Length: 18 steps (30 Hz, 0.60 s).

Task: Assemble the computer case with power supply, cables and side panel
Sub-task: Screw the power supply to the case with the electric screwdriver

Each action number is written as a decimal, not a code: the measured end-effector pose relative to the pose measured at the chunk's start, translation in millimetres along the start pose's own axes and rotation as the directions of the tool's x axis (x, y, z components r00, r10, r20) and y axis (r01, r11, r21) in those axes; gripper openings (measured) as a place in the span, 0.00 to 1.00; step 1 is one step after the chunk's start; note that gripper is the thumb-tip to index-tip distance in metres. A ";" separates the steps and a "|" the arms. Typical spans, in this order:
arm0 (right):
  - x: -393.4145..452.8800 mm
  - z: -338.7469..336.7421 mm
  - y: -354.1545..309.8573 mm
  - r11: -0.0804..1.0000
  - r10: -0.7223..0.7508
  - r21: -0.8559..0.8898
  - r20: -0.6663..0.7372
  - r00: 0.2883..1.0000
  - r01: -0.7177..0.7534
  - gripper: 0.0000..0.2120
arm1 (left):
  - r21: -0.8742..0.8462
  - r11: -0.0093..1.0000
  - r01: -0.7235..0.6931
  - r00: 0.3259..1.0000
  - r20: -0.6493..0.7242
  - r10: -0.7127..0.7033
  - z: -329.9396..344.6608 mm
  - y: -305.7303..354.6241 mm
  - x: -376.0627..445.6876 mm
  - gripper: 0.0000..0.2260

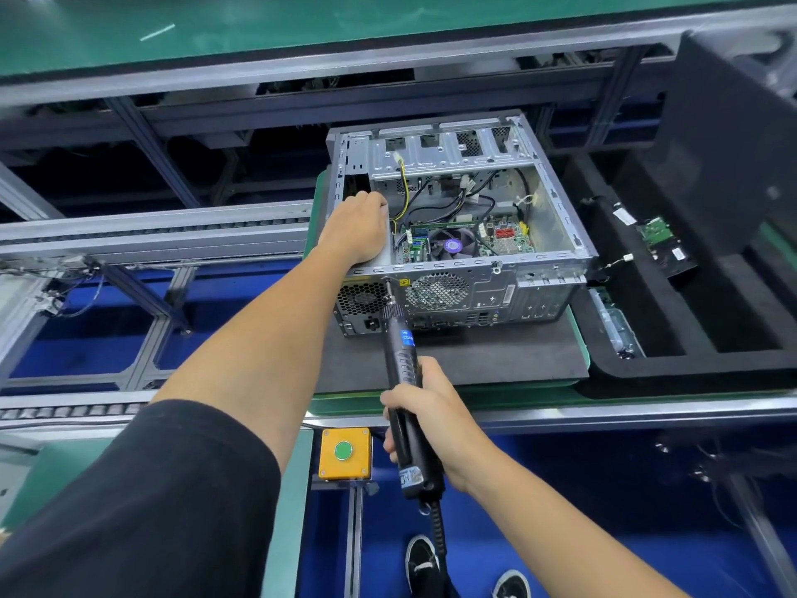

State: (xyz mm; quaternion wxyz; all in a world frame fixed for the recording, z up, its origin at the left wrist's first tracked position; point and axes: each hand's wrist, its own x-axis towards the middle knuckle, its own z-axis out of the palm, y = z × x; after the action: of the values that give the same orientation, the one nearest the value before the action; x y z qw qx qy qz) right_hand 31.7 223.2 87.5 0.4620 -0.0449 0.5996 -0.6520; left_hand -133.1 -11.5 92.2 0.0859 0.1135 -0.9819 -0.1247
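At the bottom of the frame two dark shoes (pixel 420 563) are seen on the blue floor, and a yellow button box (pixel 345 453) with a green button is mounted just left of the lower centre. Beside it, the right hand (pixel 425 418) is wrapped around a black electric screwdriver (pixel 405 381), the fingers curled about its body; the tool is angled upward so that its bit meets the rear top edge of the computer case (pixel 457 235), just above the power supply (pixel 362 304) grille. The case is laid on its side, open face up, on a dark mat (pixel 474 356) at the centre of the frame, with the motherboard (pixel 470 241), a fan and loose cables (pixel 407 196) exposed inside. The left hand (pixel 356 228) is pressed palm down on the left upper part of the case, over the power supply; its fingertips curl over the far edge, where the grip cannot be told. A black foam tray (pixel 647 338) holding small parts lies to the right, and a large dark panel (pixel 729 144) leans at the upper right.
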 end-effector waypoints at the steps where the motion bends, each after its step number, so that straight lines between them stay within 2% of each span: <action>1: -0.3 -0.9 0.2 1.000 -0.002 0.011 0.012 1.000 0.002 0.22 | -0.001 1.000 0.000 1.000 0.000 0.000 0.0 0.2 0.0 0.16; 5: 0.7 -2.1 3.3 0.997 -0.009 0.084 0.091 0.996 0.002 0.26 | -0.003 1.000 -0.004 1.000 -0.002 0.004 -0.5 0.8 -0.9 0.16; 10: 1.0 -2.9 5.6 0.998 -0.055 0.051 0.177 0.983 0.047 0.29 | -0.003 1.000 -0.006 1.000 -0.002 0.006 -1.4 1.4 -2.1 0.16; 13: -0.9 -2.9 11.9 0.993 -0.114 0.025 0.110 0.987 0.112 0.28 | -0.003 1.000 -0.007 1.000 0.004 0.007 -1.8 1.9 -2.8 0.16; 16: -3.1 0.5 18.0 0.986 -0.164 -0.010 -0.011 0.986 0.164 0.19 | 0.009 1.000 -0.002 1.000 0.016 0.002 -3.2 2.9 -4.1 0.16; 18: -4.3 0.3 18.8 0.987 -0.141 0.066 -0.072 0.987 0.145 0.14 | 0.011 1.000 0.013 0.999 0.029 -0.013 -3.9 4.4 -4.6 0.16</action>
State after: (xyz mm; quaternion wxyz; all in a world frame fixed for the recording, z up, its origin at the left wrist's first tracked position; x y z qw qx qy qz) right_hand 44.7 228.6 74.2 0.3948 -0.0494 0.5867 -0.7053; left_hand -128.8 -7.1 96.5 0.0703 0.1184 -0.9830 -0.1218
